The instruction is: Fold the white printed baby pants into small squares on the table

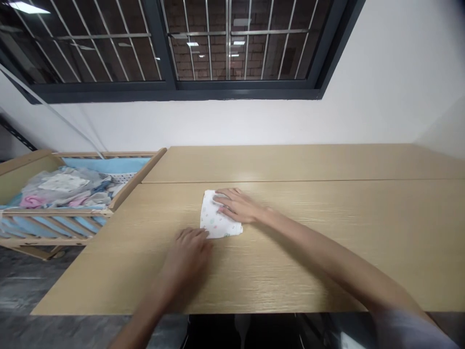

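A small white cloth [214,220] with a faint coloured print lies folded flat on the pale wooden table [290,252]. My right hand [238,206] rests over the cloth's upper right part, fingers spread and pointing left. Close to the cloth's lower left corner is my left hand [192,249], blurred by motion. Its fingers curl downward, and their tips are hidden, so whether they pinch the corner cannot be made out.
A wooden crib [136,182] with blue lining stands left of the table, holding a pile of clothes and clear plastic [65,184]. Behind the table are a white wall [218,121] and a barred window. The table's front edge is near my body.
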`<state>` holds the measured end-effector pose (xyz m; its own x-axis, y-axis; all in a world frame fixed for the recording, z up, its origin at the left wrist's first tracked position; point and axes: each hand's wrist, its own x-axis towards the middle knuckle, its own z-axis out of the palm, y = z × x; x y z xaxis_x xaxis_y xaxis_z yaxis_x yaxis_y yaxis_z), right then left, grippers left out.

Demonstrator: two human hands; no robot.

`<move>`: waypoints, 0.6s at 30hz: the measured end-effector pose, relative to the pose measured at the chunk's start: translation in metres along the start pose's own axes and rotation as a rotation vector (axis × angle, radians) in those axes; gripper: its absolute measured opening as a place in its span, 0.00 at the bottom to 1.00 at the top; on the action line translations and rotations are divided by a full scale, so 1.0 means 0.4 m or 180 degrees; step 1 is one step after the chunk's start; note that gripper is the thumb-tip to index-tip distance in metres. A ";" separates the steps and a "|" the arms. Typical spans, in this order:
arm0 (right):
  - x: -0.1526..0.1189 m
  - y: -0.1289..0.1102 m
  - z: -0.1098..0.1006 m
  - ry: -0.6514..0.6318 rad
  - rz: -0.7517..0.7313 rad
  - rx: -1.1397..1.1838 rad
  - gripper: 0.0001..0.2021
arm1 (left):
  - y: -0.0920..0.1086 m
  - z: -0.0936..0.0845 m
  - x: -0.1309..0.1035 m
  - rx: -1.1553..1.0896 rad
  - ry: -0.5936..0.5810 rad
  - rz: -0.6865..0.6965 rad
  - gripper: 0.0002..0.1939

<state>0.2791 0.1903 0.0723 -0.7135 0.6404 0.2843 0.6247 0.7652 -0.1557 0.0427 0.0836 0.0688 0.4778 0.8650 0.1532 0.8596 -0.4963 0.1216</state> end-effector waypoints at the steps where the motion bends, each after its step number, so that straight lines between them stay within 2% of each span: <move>1: -0.029 -0.026 -0.014 0.0007 0.0016 0.0031 0.23 | -0.031 -0.001 0.002 -0.0046 0.0027 0.0086 0.15; 4: -0.114 -0.090 -0.025 -0.0138 0.0055 0.0152 0.22 | -0.104 0.016 0.010 -0.0204 0.0079 0.0339 0.15; 6: -0.161 -0.120 -0.010 -0.0148 0.0138 0.0151 0.21 | -0.119 0.027 0.013 -0.0251 0.0096 0.0472 0.15; 10: -0.220 -0.169 0.014 0.0021 0.0382 0.0108 0.14 | -0.077 0.012 -0.004 -0.0242 0.0047 0.0537 0.14; 14: -0.230 -0.209 -0.029 0.0036 0.0647 0.0428 0.11 | -0.029 -0.032 -0.018 -0.0462 0.0103 0.0325 0.13; 16: -0.212 -0.210 -0.059 0.0079 0.0860 0.0674 0.10 | -0.022 -0.053 0.004 -0.0531 0.0259 0.0207 0.12; 18: -0.178 -0.189 -0.075 0.0215 0.1106 0.0842 0.10 | -0.023 -0.071 0.052 -0.0433 0.0358 0.0096 0.12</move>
<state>0.2922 0.0847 0.0920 -0.4475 0.8637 0.2320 0.7149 0.5014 -0.4873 0.0397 0.1040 0.0987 0.4730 0.8397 0.2667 0.8091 -0.5338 0.2458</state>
